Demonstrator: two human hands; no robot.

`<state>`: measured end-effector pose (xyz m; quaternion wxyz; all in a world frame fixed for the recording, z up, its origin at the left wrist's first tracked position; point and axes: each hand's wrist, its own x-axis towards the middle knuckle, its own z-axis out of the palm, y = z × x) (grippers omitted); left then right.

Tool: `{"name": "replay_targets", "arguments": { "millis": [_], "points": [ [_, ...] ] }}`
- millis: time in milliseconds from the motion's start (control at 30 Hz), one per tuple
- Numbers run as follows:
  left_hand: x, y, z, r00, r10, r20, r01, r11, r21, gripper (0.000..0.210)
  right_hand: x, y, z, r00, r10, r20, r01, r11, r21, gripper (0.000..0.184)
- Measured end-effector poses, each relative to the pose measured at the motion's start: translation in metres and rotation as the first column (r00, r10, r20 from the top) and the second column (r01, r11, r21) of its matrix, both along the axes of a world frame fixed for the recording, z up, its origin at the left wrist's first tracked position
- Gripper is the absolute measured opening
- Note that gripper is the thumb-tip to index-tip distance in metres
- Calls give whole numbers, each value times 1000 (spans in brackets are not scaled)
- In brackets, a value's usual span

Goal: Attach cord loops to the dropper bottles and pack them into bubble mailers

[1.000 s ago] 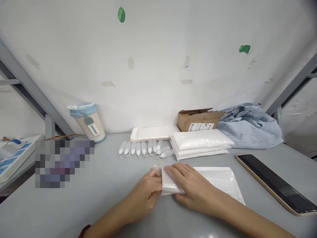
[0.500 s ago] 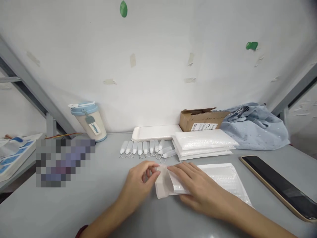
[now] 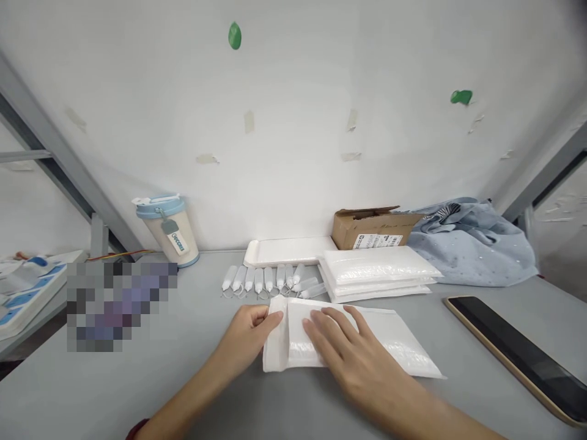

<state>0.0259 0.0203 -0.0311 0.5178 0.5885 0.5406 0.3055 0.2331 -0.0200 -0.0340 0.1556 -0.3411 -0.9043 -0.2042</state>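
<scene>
A white bubble mailer (image 3: 403, 345) lies across the grey table in front of me, with its flap end to the left. My left hand (image 3: 243, 339) pinches the edge of that flap between thumb and curled fingers. My right hand (image 3: 360, 354) rests on top of the mailer, its fingers spread over the padded face. Just beyond, several small clear squeeze bottles (image 3: 259, 280) with white tips and cap loops lie in a row. Right of them stands a stack of filled bubble mailers (image 3: 380, 269).
Behind the bottles is a flat pile of white mailers (image 3: 293, 249). An opened cardboard box (image 3: 348, 229) and a blue cloth (image 3: 481, 250) sit at the back right. A phone (image 3: 513, 354) lies at right, a lidded tumbler (image 3: 177, 235) back left, a power strip (image 3: 32, 290) far left.
The mailer has shifted left and lies flatter, its flap spread out. My left hand has moved left with the flap edge; my right hand's fingers have spread over the mailer's face.
</scene>
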Motion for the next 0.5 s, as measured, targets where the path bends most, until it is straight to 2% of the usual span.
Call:
{"name": "replay_targets", "arguments": {
  "millis": [133,233,300,367,433,500],
  "points": [
    [4,-4,1,1000,-18,-24,19,997,68,41,-2,-2,-5,999,40,1,-40,998,-39,37],
    [8,-11,1,984,-110,-141,132,978,159,34,-4,-3,-10,998,59,-8,-60,996,-73,30],
    [10,-15,0,939,-183,-292,262,930,259,25,-5,-3,-12,998,67,-6,-68,996,-65,28],
    [11,-19,-1,881,-229,-414,385,856,345,21,-5,-2,-13,997,74,-11,-74,996,-50,25],
    [11,-21,-1,846,-246,-473,459,789,409,24,-5,-2,-13,996,87,-21,-88,996,-36,22],
    [11,-22,1,828,-275,-488,501,753,426,27,-4,-1,-11,996,87,-34,-88,996,-12,20]
  ]
}}
